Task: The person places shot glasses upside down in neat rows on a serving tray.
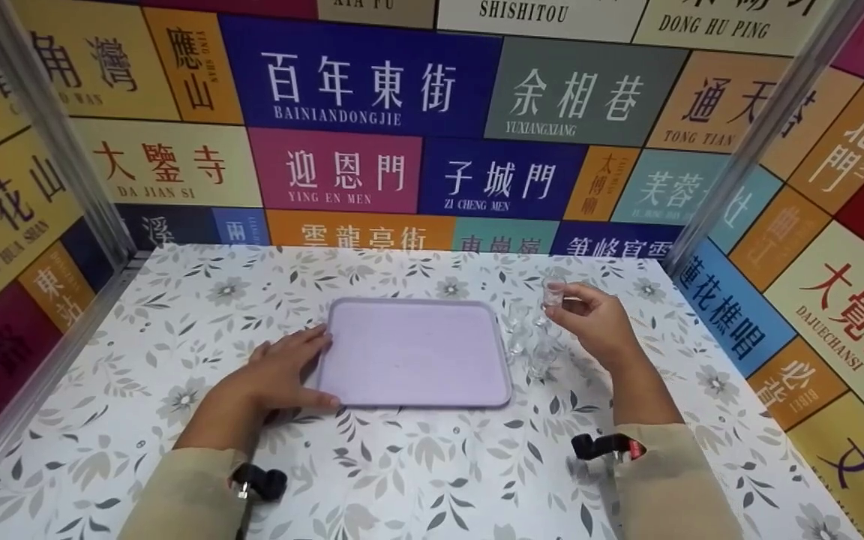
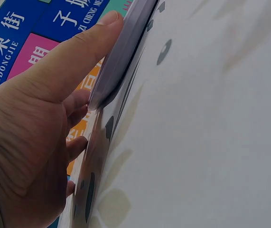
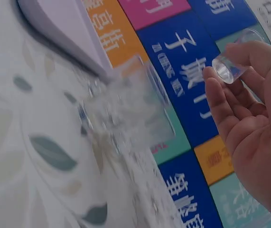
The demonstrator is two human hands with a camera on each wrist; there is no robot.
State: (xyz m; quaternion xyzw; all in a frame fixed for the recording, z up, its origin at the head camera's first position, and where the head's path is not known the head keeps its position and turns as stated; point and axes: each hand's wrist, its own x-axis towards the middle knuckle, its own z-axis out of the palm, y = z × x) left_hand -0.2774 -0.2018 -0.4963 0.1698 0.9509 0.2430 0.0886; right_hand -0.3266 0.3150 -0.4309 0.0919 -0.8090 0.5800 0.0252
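Observation:
A pale purple tray [image 1: 411, 352] lies on the table with a bare inner surface. My left hand [image 1: 278, 371] rests against its left side, the fingers along that edge and the thumb at the near left corner. In the left wrist view the thumb [image 2: 73, 59] touches the tray's rim [image 2: 118, 57]. To the right of the tray, my right hand [image 1: 597, 322] pinches a small clear shot glass [image 1: 553, 292] between thumb and fingers, raised near several other clear glasses [image 1: 541, 360]. The right wrist view shows the held shot glass [image 3: 230, 69] tilted.
The group of glasses stands close by the tray's right edge, blurred in the right wrist view. A white cloth with grey leaves and flowers [image 1: 432, 465] covers the table. Panels of coloured signs [image 1: 357, 82] rise behind it and at both sides, with metal posts [image 1: 747, 142] at the corners.

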